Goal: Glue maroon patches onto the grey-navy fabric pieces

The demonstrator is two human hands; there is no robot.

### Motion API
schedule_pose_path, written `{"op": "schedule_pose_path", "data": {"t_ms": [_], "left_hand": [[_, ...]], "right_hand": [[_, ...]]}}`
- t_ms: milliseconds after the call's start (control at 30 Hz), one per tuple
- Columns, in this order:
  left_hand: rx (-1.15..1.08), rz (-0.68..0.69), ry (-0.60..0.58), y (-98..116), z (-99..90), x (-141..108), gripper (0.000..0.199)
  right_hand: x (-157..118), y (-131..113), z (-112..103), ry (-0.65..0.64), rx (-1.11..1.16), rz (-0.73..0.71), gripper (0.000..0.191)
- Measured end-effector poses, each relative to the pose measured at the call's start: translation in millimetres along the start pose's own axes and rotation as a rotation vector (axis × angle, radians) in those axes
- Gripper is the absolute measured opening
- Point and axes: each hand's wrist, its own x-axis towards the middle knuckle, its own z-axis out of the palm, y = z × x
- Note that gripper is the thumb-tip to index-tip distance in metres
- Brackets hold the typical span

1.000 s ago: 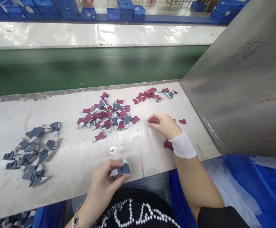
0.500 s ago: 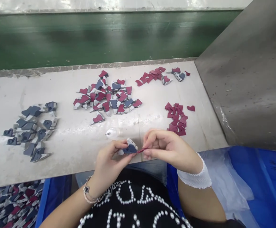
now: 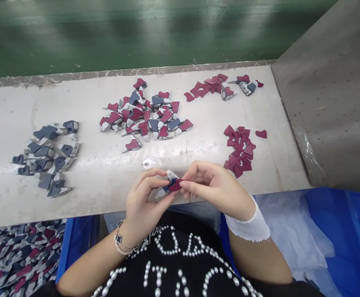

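Observation:
Between thumb and fingers, my left hand [image 3: 147, 200] grips a small blue-and-grey part [image 3: 171, 175] near the table's front edge. A thin maroon piece [image 3: 175, 185] lies against the face of that part, pinched at its right end by my right hand [image 3: 209, 183]. Just behind my left hand is a small white round item [image 3: 150, 162] with a dark tip. Loose maroon pieces [image 3: 240, 150] lie beyond my right hand. Blue-and-grey parts [image 3: 46, 159] are heaped at the left, and parts with maroon or blue faces [image 3: 144, 113] in the middle.
More maroon pieces [image 3: 209, 85] and a few assembled parts lie at the back right. A metal panel [image 3: 337, 90] bounds the table [image 3: 105, 206] on the right. A blue bin [image 3: 62, 247] full of parts stands lower left; blue plastic and clear bags hang lower right.
The maroon piece has moved left from beside the blue-and-grey part onto its face, with my right hand following. The camera view has shifted, so the table sits higher in the picture.

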Motion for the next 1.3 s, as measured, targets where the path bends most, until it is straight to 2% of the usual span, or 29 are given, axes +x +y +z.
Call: {"op": "schedule_pose_path", "data": {"t_ms": [133,300,600,767,967,1300], "left_hand": [[0.035,0.082,0.025,3,1.1,1,0.023],[-0.018,0.089,0.003,2,1.0,1,0.028],[0.035,0.262,0.022,0,-3.6,6,0.031],[-0.076,0.24,-0.023,1,-8.0,6,0.036],[-0.154,0.266,-0.069,1,-12.5,6,0.041],[-0.181,0.299,-0.046,-1,-15.5,4,0.042]], "right_hand": [[0,0,-1,0.015,-0.028,0.004,0.022],[2,-2,-2,0.025,-0.025,0.036,0.025],[7,-4,-7,-0.045,-0.027,0.005,0.024],[9,-6,-7,-0.086,-0.048,-0.006,0.022],[9,-3,-4,-0.268,0.013,-0.054,0.017],[8,-7,0,-0.291,-0.026,-0.106,0.015]]}}
